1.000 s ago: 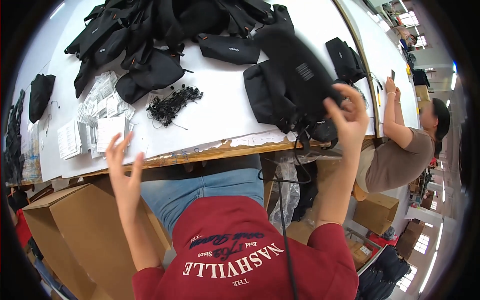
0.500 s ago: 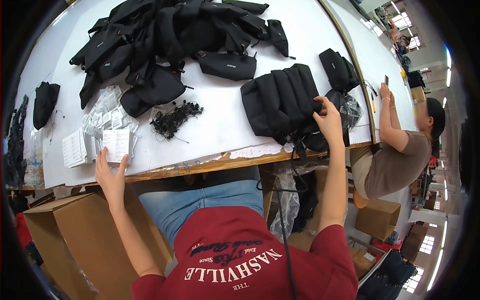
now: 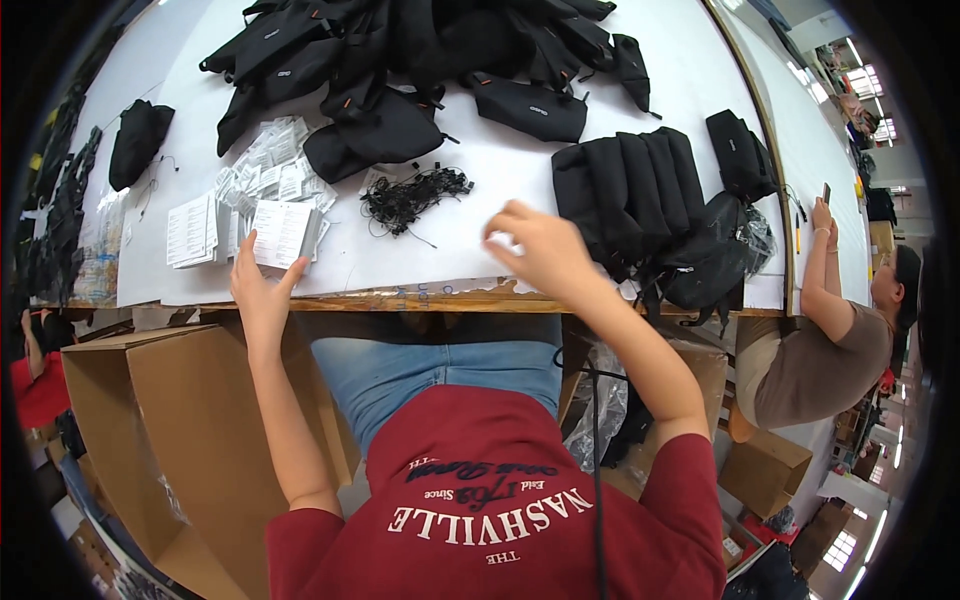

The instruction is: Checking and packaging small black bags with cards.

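Note:
At the table's near edge my left hand [image 3: 262, 290] has its fingers spread at the lower edge of a stack of white printed cards [image 3: 283, 230]. Its thumb stays apart from the fingers. My right hand [image 3: 545, 250] is over the white tabletop, between a tangle of thin black cords [image 3: 412, 198] and a row of black fabric pouches [image 3: 632, 190]. That hand's fingers are curved, slightly blurred, with a gap to the thumb and nothing visible between them. Another stack of white cards [image 3: 195, 232] stands left of the first, and loose small white tags [image 3: 275, 165] lie behind.
A big heap of black pouches [image 3: 430, 50] covers the far side. One pouch [image 3: 140, 140] lies far left, another [image 3: 740, 150] at right. A black bag [image 3: 705, 265] sits at the right near edge. A cardboard box [image 3: 210, 430] stands below; a person [image 3: 820, 350] sits at right.
My right hand has left the row of black pouches and moved left over the bare tabletop. The left hand stays at the card stack. The whole view has shifted, with the table appearing further right.

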The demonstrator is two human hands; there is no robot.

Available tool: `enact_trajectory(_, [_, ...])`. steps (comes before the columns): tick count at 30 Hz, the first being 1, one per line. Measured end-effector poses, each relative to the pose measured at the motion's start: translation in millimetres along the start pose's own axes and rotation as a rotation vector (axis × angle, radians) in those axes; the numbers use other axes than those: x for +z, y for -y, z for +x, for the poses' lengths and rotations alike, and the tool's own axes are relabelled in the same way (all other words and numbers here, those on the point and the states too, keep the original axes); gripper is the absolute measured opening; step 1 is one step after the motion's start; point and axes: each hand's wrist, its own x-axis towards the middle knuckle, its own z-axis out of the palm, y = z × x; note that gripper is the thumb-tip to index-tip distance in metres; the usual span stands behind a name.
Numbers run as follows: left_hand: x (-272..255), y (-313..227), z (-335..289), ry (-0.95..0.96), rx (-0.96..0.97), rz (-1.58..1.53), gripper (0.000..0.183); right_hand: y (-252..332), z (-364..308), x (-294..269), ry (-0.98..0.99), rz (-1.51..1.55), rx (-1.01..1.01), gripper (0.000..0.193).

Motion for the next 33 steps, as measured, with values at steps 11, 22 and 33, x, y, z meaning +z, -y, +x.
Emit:
enact_trajectory(11, [-20.5, -50.5, -26.5, -0.208, 0.033, -0.243, 0.073, 14.5, 34.5, 63.2, 0.098, -0.003, -0.02, 0.015])
enact_trajectory(22, [6.8, -89.5, -53.5, -0.022, 0.111, -0.553, 0.071, 37.1, 51.2, -49.2, -0.18, 1.292, -0.054, 0.011])
enact_trajectory(33, [31.4, -88.2, -49.9, 0.15, 0.219, -0.222, 0.072, 70.0, 26.5, -67.0, -0.374, 0.934, -0.06, 0.021])
